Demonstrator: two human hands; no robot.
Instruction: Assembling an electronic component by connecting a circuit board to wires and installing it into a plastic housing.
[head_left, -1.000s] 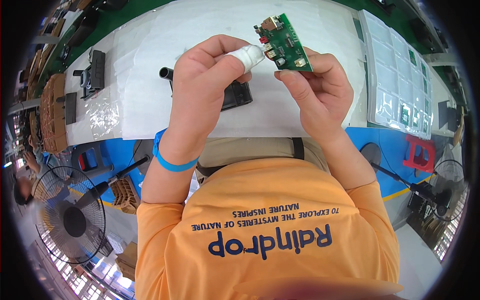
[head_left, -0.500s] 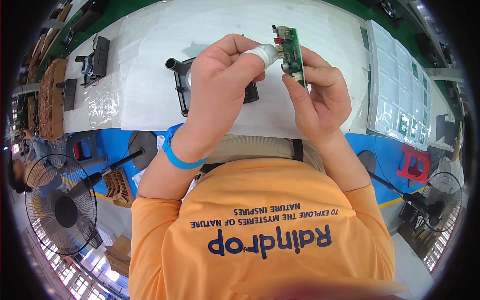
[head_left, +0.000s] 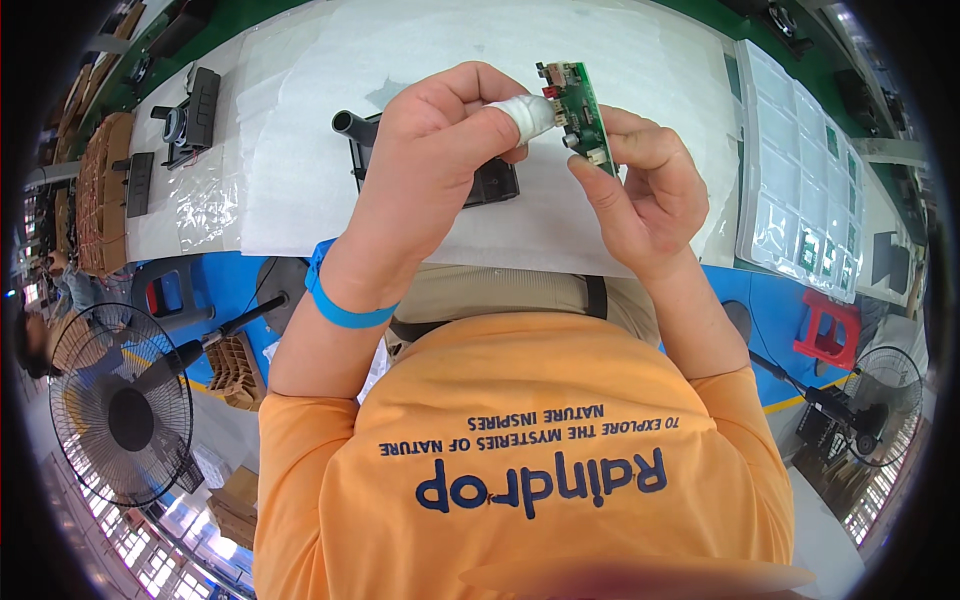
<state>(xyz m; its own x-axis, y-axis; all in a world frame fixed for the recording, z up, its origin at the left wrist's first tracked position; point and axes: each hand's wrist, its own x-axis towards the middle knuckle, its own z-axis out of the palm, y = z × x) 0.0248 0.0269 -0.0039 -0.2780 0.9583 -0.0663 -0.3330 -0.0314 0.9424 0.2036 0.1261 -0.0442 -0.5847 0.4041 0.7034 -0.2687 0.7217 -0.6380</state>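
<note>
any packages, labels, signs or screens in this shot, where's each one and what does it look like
Clear blister tray: far right of the white mat, long rectangle of pockets, a few holding small green boards.
Crinkled clear plastic bag: left edge of the mat, flat, transparent.
Cardboard boxes: on the floor at lower left, brown.
Shirt print: on the orange shirt, dark blue lettering.
No signs or screens show.

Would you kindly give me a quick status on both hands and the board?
Left hand and right hand both grip the green circuit board, held above the white mat. Black part lies beneath. Nothing blocking.
</note>
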